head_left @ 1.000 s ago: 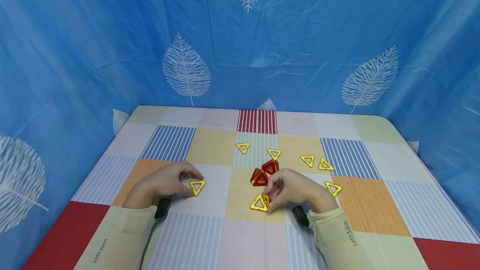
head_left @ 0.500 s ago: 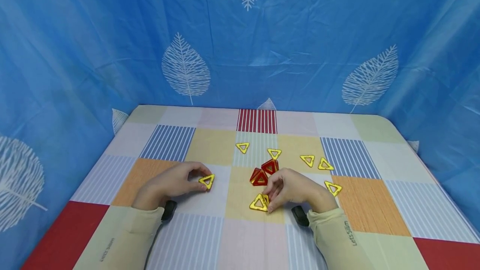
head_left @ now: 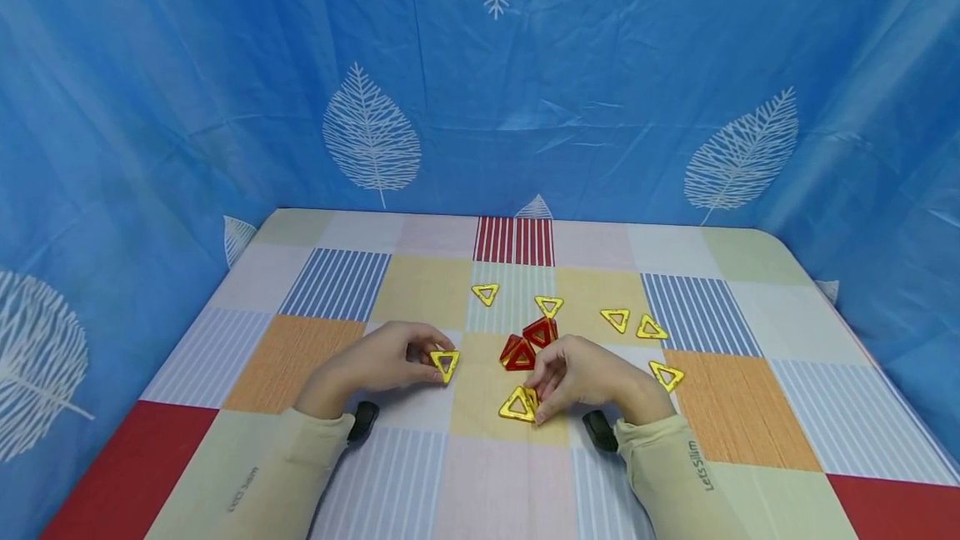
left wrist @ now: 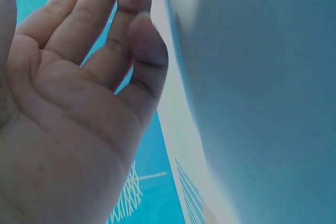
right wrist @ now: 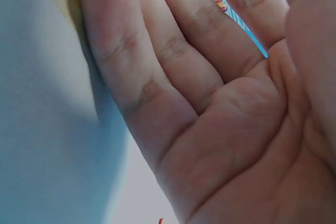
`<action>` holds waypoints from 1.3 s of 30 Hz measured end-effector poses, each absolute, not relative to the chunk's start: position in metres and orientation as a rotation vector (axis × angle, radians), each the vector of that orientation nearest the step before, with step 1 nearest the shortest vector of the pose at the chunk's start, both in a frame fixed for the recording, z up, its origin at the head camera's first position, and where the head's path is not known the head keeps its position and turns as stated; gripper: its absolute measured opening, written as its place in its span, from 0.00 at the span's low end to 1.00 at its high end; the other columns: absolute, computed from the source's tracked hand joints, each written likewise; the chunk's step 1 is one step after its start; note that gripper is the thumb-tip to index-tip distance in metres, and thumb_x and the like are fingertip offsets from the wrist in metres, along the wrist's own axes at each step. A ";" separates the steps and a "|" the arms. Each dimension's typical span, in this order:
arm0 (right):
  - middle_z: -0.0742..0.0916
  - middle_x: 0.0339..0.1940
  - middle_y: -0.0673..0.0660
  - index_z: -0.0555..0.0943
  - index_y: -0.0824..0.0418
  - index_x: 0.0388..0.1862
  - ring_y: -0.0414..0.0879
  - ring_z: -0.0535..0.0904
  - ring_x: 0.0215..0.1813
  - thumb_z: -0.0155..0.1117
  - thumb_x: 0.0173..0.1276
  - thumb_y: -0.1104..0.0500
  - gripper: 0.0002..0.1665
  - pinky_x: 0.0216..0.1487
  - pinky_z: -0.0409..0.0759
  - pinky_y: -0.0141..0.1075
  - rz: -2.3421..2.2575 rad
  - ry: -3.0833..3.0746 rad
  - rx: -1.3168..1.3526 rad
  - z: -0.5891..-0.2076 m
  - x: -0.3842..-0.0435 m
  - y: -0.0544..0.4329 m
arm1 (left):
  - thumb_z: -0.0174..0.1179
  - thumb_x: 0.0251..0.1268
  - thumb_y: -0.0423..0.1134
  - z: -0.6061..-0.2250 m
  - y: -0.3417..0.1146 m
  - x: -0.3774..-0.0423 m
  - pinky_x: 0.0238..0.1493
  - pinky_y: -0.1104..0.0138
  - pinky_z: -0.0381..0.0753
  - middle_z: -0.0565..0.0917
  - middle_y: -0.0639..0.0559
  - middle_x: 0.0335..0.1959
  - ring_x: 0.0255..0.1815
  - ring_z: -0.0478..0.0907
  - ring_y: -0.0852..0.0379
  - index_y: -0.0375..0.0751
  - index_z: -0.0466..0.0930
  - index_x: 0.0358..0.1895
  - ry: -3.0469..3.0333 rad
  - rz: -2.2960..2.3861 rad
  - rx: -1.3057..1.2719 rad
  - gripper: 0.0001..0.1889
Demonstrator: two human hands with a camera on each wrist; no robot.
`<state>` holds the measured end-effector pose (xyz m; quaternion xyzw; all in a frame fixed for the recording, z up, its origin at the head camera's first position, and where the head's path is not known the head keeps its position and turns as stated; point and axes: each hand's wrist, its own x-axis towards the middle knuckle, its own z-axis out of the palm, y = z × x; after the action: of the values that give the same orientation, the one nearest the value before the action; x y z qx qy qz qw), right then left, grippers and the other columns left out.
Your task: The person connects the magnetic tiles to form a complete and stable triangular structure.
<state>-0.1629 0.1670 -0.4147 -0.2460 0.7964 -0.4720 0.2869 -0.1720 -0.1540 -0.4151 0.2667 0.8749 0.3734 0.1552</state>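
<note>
In the head view, my left hand pinches a yellow triangular magnetic tile between thumb and fingers, tilted up just left of the table's middle. My right hand grips yellow triangular tiles that lean together on the cloth; its fingers partly hide the rear tile. Two red pyramid shapes made of triangular tiles stand just beyond the right fingers. The left wrist view shows the palm and curled fingers, with the tile out of sight. In the right wrist view, the right palm hides what the fingertips hold.
Several loose yellow triangles lie farther back and right, among them a far-left tile, a middle tile and a tile near the orange patch. A patchwork tablecloth covers the table. Blue curtains hang around it.
My left hand has moved right with its yellow tile, lifting and turning it toward the tiles at my right hand. The right hand and the other tiles have stayed put.
</note>
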 end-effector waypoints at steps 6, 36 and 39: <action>0.89 0.29 0.55 0.87 0.64 0.33 0.48 0.85 0.32 0.84 0.49 0.68 0.14 0.35 0.83 0.35 -1.263 2.129 -0.652 -0.416 -0.162 0.167 | 0.74 0.60 0.36 -0.413 -0.139 -0.174 0.39 0.65 0.80 0.84 0.64 0.34 0.36 0.79 0.61 0.46 0.85 0.52 2.451 1.078 0.826 0.17; 0.88 0.27 0.53 0.84 0.62 0.36 0.47 0.84 0.32 0.85 0.48 0.65 0.18 0.36 0.83 0.36 -1.228 2.211 -0.635 -0.419 -0.166 0.164 | 0.75 0.54 0.29 -0.409 -0.083 -0.170 0.32 0.69 0.79 0.83 0.60 0.28 0.29 0.79 0.63 0.38 0.87 0.48 2.289 1.052 0.890 0.16; 0.87 0.27 0.51 0.83 0.62 0.35 0.46 0.84 0.31 0.85 0.48 0.63 0.18 0.35 0.82 0.35 -1.200 2.245 -0.634 -0.418 -0.165 0.164 | 0.75 0.55 0.31 -0.411 -0.082 -0.170 0.32 0.69 0.80 0.84 0.61 0.28 0.29 0.80 0.63 0.37 0.87 0.48 2.273 1.071 0.860 0.16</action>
<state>-0.1650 0.1636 -0.4182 -0.2335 0.8272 -0.4423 0.2562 -0.1702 -0.0818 -0.4108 0.3144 0.8308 0.3912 0.2404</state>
